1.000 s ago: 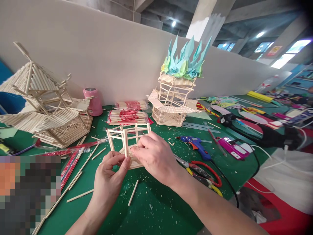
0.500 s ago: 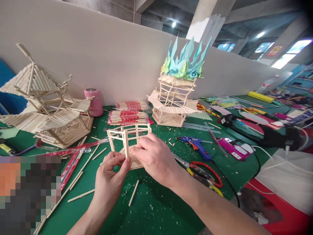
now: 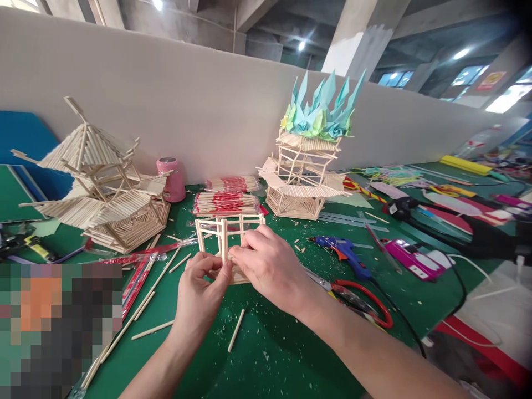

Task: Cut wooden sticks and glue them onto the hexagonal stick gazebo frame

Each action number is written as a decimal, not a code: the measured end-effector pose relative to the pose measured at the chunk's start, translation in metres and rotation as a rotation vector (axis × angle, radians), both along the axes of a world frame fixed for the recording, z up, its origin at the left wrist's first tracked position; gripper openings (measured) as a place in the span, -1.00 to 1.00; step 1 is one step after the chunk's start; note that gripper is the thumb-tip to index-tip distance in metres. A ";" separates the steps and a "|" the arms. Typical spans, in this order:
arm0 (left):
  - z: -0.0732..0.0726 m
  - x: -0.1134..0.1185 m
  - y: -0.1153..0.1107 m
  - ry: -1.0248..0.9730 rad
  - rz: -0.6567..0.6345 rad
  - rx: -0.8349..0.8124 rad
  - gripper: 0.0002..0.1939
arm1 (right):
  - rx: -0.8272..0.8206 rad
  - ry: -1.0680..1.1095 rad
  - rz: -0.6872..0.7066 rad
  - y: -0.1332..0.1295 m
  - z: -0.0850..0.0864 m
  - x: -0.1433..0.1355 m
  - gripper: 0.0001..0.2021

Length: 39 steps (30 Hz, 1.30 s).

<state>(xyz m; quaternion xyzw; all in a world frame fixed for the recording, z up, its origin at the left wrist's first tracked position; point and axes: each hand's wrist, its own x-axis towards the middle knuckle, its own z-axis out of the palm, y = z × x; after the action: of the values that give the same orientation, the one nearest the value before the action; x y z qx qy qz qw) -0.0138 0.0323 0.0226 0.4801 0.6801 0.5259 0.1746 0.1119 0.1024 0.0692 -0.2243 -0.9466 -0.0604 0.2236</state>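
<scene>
One small open cage of pale wooden sticks [image 3: 225, 238] occupies center frame, between two bare hands. The left grip [image 3: 199, 288] pinches its front post near the foot; the right grip [image 3: 274, 266] bunches against the cage just right of that post, its exact hold hidden. Beyond, on the green tabletop [image 3: 274, 366], stand one tiered stick pagoda [image 3: 120, 208] at left and one blue-crowned stick tower [image 3: 310, 190] at right of center.

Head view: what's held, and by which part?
The stick frame: the left hand pinches its near post low down; whether the right hand beside it grips anything is hidden.
</scene>
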 end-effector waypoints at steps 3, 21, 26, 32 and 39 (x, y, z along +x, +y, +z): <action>-0.001 -0.001 0.001 0.014 0.000 -0.009 -0.72 | 0.000 0.007 0.010 0.002 -0.001 0.001 -0.82; 0.004 -0.005 0.001 0.022 -0.049 -0.037 -0.71 | 0.089 -0.040 0.084 0.003 -0.001 0.000 -0.76; 0.004 -0.005 0.002 0.020 -0.060 -0.038 -0.71 | 0.095 -0.049 0.090 0.002 0.000 0.000 -0.79; 0.005 -0.004 0.001 0.012 -0.052 -0.032 -0.71 | 0.091 -0.051 0.091 0.002 0.002 0.000 -0.81; 0.003 -0.004 0.001 0.011 -0.054 -0.024 -0.73 | 0.059 -0.054 0.081 -0.001 0.003 0.000 -0.84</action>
<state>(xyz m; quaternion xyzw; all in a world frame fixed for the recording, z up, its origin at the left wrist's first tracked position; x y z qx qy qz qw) -0.0179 0.0329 0.0252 0.4991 0.6739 0.5102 0.1909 0.1117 0.1011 0.0722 -0.1776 -0.9584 -0.0853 0.2067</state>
